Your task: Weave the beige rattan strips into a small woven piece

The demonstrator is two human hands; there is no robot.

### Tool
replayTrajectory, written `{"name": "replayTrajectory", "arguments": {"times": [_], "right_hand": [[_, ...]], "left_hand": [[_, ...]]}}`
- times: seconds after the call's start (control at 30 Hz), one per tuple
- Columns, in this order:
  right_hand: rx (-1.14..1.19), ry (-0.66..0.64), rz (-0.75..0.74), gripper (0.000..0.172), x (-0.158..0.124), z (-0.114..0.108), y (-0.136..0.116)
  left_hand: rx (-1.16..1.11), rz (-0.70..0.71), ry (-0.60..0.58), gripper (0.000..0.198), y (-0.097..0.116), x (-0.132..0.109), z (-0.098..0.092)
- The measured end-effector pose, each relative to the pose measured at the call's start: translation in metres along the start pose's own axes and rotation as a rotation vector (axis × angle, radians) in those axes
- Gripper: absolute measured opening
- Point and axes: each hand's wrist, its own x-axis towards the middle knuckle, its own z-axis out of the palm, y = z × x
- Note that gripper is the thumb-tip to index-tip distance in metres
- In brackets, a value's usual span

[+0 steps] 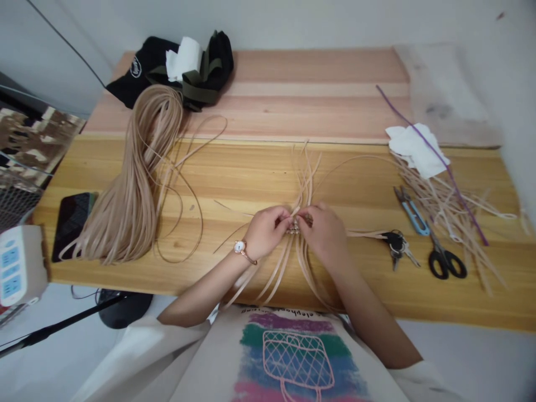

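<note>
Wooden table (355, 190); fanned pale strips (305, 173); left hand (266, 230) and right hand (325, 230) fingers tight on woven centre (296, 225)

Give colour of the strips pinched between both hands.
Pale beige strips, same shade throughout; shows best in the head view.

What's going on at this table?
A person is working thin tan strips at a wooden table. The left hand and right hand pinch a small weave between them, its loose strips fanning out away from and toward the body. A bundle of strips lies to the left; keys, snips and scissors lie to the right.
</note>
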Motion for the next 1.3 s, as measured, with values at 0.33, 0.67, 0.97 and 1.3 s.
{"name": "replayTrajectory", "arguments": {"times": [0.33, 0.67, 0.97, 1.3], "right_hand": [[0.258, 0.135, -0.018, 0.026, 0.009, 0.014, 0.012], [0.778, 0.160, -0.015, 0.021, 0.014, 0.019, 0.031], [0.862, 0.287, -0.123, 0.017, 0.019, 0.017, 0.037], [0.658, 0.374, -0.294, 0.012, 0.017, 0.017, 0.036]], "left_hand": [[-0.050, 0.036, 0.039, 0.017, -0.006, -0.003, 0.003], [-0.044, -0.023, 0.042, 0.016, -0.005, 0.007, 0.003], [0.170, 0.021, -0.019, 0.018, 0.004, 0.018, 0.000], [0.355, 0.154, -0.173, 0.018, 0.006, 0.029, -0.009]]}}
